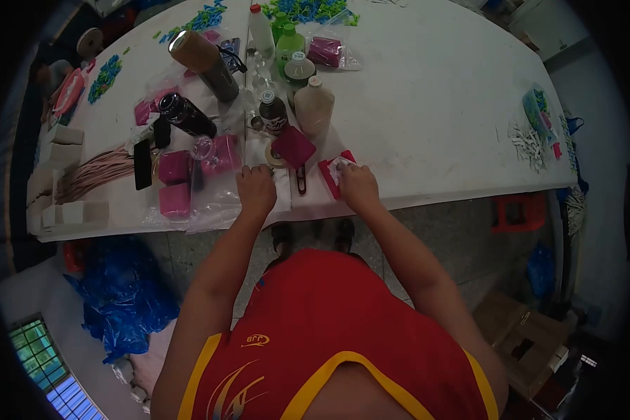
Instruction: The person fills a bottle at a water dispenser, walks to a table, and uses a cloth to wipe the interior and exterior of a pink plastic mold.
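Observation:
My left hand (pixel 257 187) is at the front edge of the table with its fingers curled, beside a clear plastic bag (pixel 217 192). Whatever lies within those fingers is hidden. My right hand (pixel 358 187) has its fingers closed at a small crumpled white piece (pixel 338 166), over an open pink-red box (pixel 328 180). Between both hands lies a dark red snap-blade cutter (pixel 301 180). Just beyond it, a magenta block (pixel 294 147) rests at an angle against a roll of tape (pixel 276 155). More magenta blocks (pixel 174 201) sit left of my left hand, some in plastic.
Several bottles (pixel 313 108), a tall flask (pixel 217 77) and a black thermos (pixel 187 115) stand beyond my hands. To the left are a phone (pixel 142 164), pinkish cords (pixel 98 171) and white boxes (pixel 84 211). Blue and green clips (pixel 308 10) lie farther back; a bin (pixel 537 112) stands right.

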Motion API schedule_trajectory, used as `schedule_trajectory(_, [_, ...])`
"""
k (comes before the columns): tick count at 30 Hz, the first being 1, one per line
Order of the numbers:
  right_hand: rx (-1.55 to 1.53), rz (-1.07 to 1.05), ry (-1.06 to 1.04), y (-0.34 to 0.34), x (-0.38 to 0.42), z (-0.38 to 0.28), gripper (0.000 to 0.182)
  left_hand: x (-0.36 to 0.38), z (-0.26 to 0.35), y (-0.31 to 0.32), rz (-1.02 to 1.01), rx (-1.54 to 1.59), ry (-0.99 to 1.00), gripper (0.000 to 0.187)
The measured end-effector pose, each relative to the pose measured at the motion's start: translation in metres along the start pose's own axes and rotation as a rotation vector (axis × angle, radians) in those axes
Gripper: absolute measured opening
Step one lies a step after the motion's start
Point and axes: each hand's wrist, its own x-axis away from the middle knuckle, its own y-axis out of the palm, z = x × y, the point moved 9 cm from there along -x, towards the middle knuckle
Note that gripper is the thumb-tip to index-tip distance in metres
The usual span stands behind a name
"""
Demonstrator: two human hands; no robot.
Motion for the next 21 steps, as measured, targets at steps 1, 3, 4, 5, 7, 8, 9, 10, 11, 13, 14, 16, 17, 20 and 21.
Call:
schedule_trajectory(1, [0.077,-0.041,0.025,0.009,-0.003,-0.001,0.02,0.002,0.001,-0.002,0.015,-0.004,-0.003,0.016])
schedule_trajectory(3, [0.072,-0.086,0.077,0.02,-0.007,0.001,0.02,0.002,0.001,-0.005,0.03,-0.009,-0.013,0.015])
schedule_trajectory(4, [0.068,-0.132,0.134,0.025,-0.008,0.004,0.02,0.002,0.001,-0.01,0.052,0.008,-0.007,0.015])
schedule_trajectory(5, [0.069,-0.137,0.128,0.025,-0.011,0.002,0.02,0.003,0.002,-0.016,0.073,0.025,-0.001,0.015])
schedule_trajectory(7, [0.012,-0.213,0.278,0.03,-0.014,0.015,0.025,0.004,0.003,-0.025,0.078,0.057,0.004,0.017])
schedule_trajectory(8, [0.015,-0.214,0.273,0.027,-0.016,0.014,0.025,0.005,0.005,-0.028,0.085,0.088,0.015,0.018])
schedule_trajectory(9, [-0.018,-0.181,0.293,0.022,-0.018,0.016,0.027,0.006,0.004,-0.029,0.088,0.09,0.01,0.018])
schedule_trajectory(10, [-0.051,-0.147,0.313,0.016,-0.019,0.017,0.029,0.008,0.006,-0.034,0.128,0.112,0.026,0.02])
schedule_trajectory(11, [-0.048,-0.145,0.308,0.013,-0.021,0.016,0.029,0.01,0.008,-0.04,0.17,0.134,0.042,0.023])
schedule_trajectory(13, [-0.132,-0.125,0.384,0.005,-0.019,0.02,0.035,0.014,0.012,-0.046,0.176,0.193,0.046,0.023])
schedule_trajectory(14, [-0.129,-0.124,0.382,-0.002,-0.018,0.02,0.035,0.016,0.015,-0.05,0.177,0.249,0.055,0.024])
schedule_trajectory(16, [-0.321,-0.079,0.466,-0.016,-0.013,0.029,0.034,0.015,0.024,-0.053,0.153,0.39,0.044,0.026])
schedule_trajectory(17, [-0.319,-0.077,0.465,-0.016,-0.01,0.036,0.034,0.014,0.03,-0.053,0.123,0.53,0.035,0.028])
schedule_trajectory(20, [-0.966,0.011,0.484,-0.019,0.002,0.045,0.038,0.0,0.062,-0.052,-0.074,0.869,0.103,0.048])
schedule_trajectory(21, [-1.206,-0.086,0.529,-0.022,0.008,0.037,0.038,-0.003,0.072,-0.06,-0.075,0.873,0.113,0.048])
